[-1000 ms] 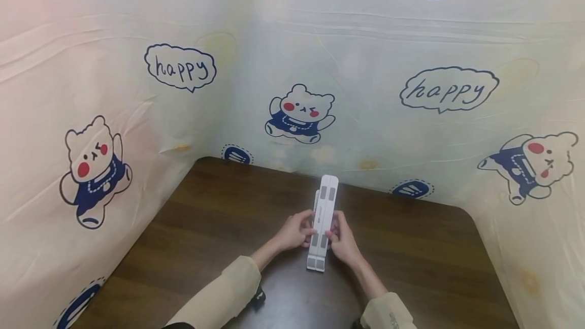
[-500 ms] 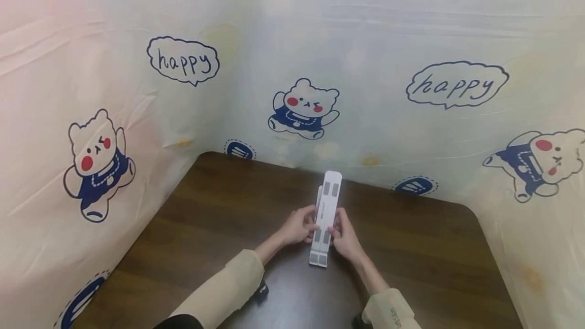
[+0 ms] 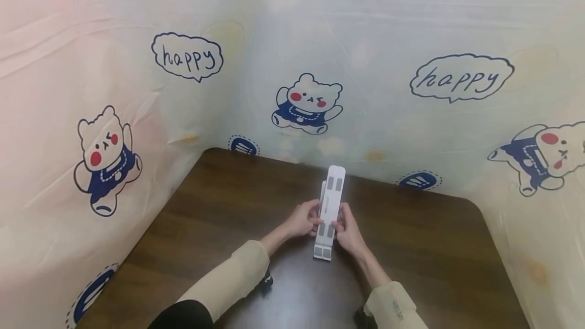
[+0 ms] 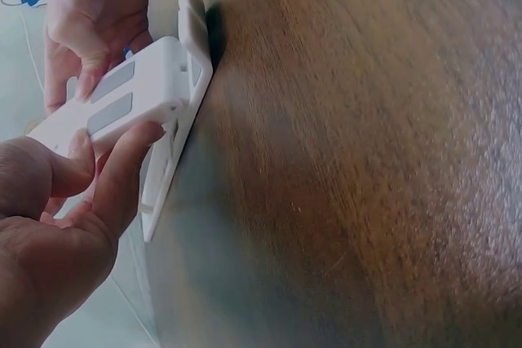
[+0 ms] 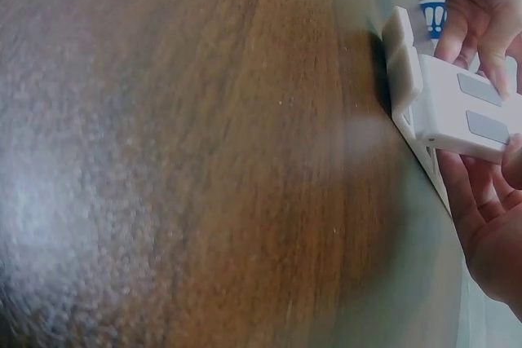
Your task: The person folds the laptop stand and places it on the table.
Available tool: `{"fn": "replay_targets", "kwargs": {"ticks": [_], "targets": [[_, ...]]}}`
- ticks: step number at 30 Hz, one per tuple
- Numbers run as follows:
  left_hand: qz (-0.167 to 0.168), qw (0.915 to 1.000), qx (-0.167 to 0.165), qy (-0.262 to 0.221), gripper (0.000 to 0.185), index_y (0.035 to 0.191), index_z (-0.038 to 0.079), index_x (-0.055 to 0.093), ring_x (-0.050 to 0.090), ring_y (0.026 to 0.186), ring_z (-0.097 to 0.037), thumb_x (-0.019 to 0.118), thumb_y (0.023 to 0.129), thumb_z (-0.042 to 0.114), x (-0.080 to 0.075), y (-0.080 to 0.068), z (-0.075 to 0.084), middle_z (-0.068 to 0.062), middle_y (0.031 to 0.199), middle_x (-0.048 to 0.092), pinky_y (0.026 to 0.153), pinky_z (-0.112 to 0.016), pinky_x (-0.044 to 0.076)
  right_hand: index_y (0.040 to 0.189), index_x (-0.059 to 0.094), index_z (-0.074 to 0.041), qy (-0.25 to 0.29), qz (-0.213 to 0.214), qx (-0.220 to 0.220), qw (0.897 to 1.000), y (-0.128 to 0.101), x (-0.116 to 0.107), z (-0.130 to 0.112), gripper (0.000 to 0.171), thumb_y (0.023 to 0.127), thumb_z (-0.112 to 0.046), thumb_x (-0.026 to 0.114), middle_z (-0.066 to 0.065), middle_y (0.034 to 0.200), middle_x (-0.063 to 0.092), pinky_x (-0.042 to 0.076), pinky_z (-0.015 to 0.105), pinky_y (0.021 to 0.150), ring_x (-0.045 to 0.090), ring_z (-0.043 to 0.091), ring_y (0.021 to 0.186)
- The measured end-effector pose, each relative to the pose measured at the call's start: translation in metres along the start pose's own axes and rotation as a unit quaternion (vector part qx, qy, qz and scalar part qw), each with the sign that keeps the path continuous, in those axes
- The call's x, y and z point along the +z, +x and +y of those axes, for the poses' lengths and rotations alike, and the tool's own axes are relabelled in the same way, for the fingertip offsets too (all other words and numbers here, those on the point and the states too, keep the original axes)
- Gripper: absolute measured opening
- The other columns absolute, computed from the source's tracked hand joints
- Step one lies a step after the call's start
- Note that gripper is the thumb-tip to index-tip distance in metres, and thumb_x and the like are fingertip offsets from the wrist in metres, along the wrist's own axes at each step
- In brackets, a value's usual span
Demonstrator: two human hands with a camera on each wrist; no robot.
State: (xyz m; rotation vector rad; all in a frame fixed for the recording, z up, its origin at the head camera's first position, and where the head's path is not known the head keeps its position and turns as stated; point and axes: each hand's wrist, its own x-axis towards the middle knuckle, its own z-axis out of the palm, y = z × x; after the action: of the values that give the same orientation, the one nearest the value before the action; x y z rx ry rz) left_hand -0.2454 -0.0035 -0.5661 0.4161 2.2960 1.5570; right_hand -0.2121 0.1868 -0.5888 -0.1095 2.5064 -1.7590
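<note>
A white folding stand (image 3: 330, 207) with grey pads lies lengthwise on the dark wooden table (image 3: 219, 217), its far end raised off the surface. My left hand (image 3: 303, 220) pinches its left edge with thumb and fingers. My right hand (image 3: 348, 227) pinches the right edge opposite. In the left wrist view the stand (image 4: 139, 99) has its upper plate lifted off the lower one, with the left hand (image 4: 65, 201) below and the right hand (image 4: 94, 14) above. The right wrist view shows the stand (image 5: 444, 99) between the right hand (image 5: 489, 234) and the left hand (image 5: 481, 6).
A cloth printed with bears and "happy" bubbles (image 3: 187, 57) walls the table on the left, back and right. The table's rounded far right corner (image 3: 475, 207) lies near the cloth. Beige sleeves (image 3: 228, 281) cover both forearms.
Both hands keep the same hold on the stand. Hands and stand sit slightly higher and to the right in the head view, as does the cloth behind.
</note>
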Motion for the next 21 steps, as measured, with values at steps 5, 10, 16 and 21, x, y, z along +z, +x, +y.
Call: {"fn": "replay_targets", "kwargs": {"ticks": [5,10,16,21], "targets": [[0.003,1.0000,-0.005,0.004,0.036,0.133,0.001,0.064,0.073,0.070,-0.023,0.071,0.099,-0.010,-0.0002,0.0010,0.0043,-0.018,0.088,0.069,0.062,-0.035,0.069,0.137,0.050,-0.006,0.013,-0.001,-0.012,1.000,0.0008,-0.0022,-0.0014,0.044,0.100,0.019,0.050,0.024,0.104,0.064,0.058,0.029,0.065,0.063,0.026,0.087],[0.007,1.0000,-0.007,-0.002,0.038,0.136,0.000,0.063,0.076,0.073,-0.026,0.072,0.100,-0.007,-0.0038,0.0020,0.0067,-0.020,0.090,0.071,0.065,-0.037,0.070,0.139,0.051,-0.004,0.013,0.008,-0.017,1.000,0.0036,-0.0020,-0.0062,0.041,0.103,0.016,0.052,0.026,0.108,0.068,0.066,0.041,0.070,0.070,0.031,0.092],[0.001,0.9999,-0.015,0.007,0.037,0.137,0.000,0.064,0.078,0.074,-0.025,0.074,0.101,-0.003,-0.0020,0.0003,0.0000,-0.016,0.090,0.073,0.066,-0.035,0.070,0.138,0.053,-0.004,0.017,0.008,-0.014,1.000,0.0004,-0.0028,-0.0015,0.040,0.104,0.015,0.055,0.023,0.103,0.065,0.068,0.043,0.067,0.068,0.025,0.086],[0.006,0.9999,-0.009,-0.011,0.026,0.124,-0.003,0.068,0.080,0.072,-0.027,0.076,0.099,-0.002,-0.0023,-0.0011,-0.0028,-0.019,0.089,0.075,0.066,-0.036,0.070,0.139,0.052,-0.003,0.013,-0.001,-0.015,1.000,0.0007,-0.0053,0.0009,0.040,0.104,0.015,0.055,0.025,0.102,0.066,0.069,0.043,0.067,0.072,0.026,0.086]]}}
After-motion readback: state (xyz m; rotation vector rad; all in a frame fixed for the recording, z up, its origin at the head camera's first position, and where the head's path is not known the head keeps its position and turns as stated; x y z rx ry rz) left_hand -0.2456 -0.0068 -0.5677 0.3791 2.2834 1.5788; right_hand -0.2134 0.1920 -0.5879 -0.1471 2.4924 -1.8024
